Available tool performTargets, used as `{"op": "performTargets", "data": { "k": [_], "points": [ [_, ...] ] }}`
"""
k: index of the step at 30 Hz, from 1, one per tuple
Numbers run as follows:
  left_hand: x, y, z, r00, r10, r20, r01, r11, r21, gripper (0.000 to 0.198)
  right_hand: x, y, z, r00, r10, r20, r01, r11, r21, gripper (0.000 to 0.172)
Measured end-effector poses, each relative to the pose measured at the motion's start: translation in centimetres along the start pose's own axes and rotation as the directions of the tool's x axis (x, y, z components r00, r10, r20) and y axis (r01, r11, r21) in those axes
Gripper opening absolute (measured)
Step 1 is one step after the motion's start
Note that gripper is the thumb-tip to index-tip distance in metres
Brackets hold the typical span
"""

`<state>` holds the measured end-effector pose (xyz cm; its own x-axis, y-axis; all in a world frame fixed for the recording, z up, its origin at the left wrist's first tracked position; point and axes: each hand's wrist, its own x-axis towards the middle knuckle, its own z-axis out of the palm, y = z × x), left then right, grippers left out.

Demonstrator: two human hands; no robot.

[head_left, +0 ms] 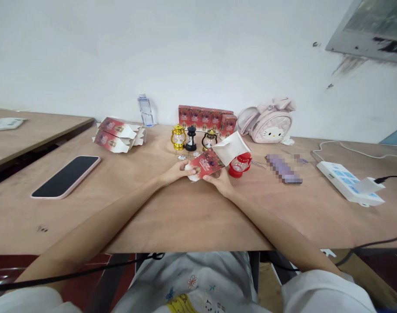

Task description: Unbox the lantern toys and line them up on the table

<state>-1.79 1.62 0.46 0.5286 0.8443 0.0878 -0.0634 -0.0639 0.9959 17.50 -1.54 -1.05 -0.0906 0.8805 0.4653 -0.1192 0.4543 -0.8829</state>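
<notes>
At the frame's centre, the left hand [175,173] pinches the lower-left end of a red, white-flapped cardboard box [206,162]; the right hand [223,184] clasps its near edge, fingers partly hidden, probably steadying it.

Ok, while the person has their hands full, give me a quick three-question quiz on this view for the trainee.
1. Multiple choice: what do the left hand and the right hand hold together?
A) a phone
B) a red printed carton
C) a water bottle
2. True or false: in the picture, the black lantern stands to the right of the gold lantern.
3. Open: which lantern is nearest the right hand?

Key:
1. B
2. True
3. The red lantern
</notes>
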Motion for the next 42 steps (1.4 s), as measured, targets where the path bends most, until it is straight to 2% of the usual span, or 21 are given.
{"op": "performTargets", "data": {
  "k": [3,7,11,19,25,29,32,36,42],
  "points": [
    [0.0,0.0,-0.1,1.0,-0.005,-0.002,0.005,1.0,0.021,0.045,-0.1,0.0,0.2,0.997,0.077,0.013,-0.078,0.995,0.056,0.059],
    [0.0,0.0,0.1,1.0,0.021,-0.022,-0.021,1.0,0.005,0.043,0.2,-0.2,0.3,0.984,0.153,-0.091,-0.141,0.982,0.129,0.057],
    [-0.1,0.0,0.5,0.999,0.028,-0.045,-0.028,1.0,0.008,0.049,0.5,-0.1,0.1,0.955,0.253,-0.152,-0.211,0.945,0.249,0.055],
    [-0.1,0.0,0.7,0.997,0.072,-0.031,-0.071,0.997,0.035,0.049,0.4,0.0,0.1,0.944,0.258,-0.205,-0.192,0.936,0.296,0.052],
    [-0.3,-0.1,0.7,0.998,0.059,-0.036,-0.058,0.998,0.037,0.053,0.3,0.1,0.2,0.944,0.253,-0.21,-0.184,0.936,0.3,0.05],
    [-0.1,-0.3,0.2,0.998,0.057,-0.034,-0.059,0.997,-0.051,0.058,0.3,0.1,0.2,0.944,0.26,-0.202,-0.193,0.935,0.299,0.05],
    [0.0,0.0,-0.1,0.998,0.066,0.011,-0.063,0.988,-0.144,0.064,0.3,0.2,0.2,0.944,0.275,-0.181,-0.214,0.931,0.296,0.047],
    [0.1,0.3,-0.1,0.995,-0.012,0.099,0.03,0.984,-0.174,0.07,0.1,0.0,0.2,0.944,0.301,-0.137,-0.255,0.926,0.277,0.041],
    [0.2,-0.5,0.0,0.987,-0.125,0.105,0.147,0.961,-0.235,0.066,0.1,-0.2,0.2,0.942,0.333,-0.041,-0.317,0.924,0.213,0.047]
  ]
}}
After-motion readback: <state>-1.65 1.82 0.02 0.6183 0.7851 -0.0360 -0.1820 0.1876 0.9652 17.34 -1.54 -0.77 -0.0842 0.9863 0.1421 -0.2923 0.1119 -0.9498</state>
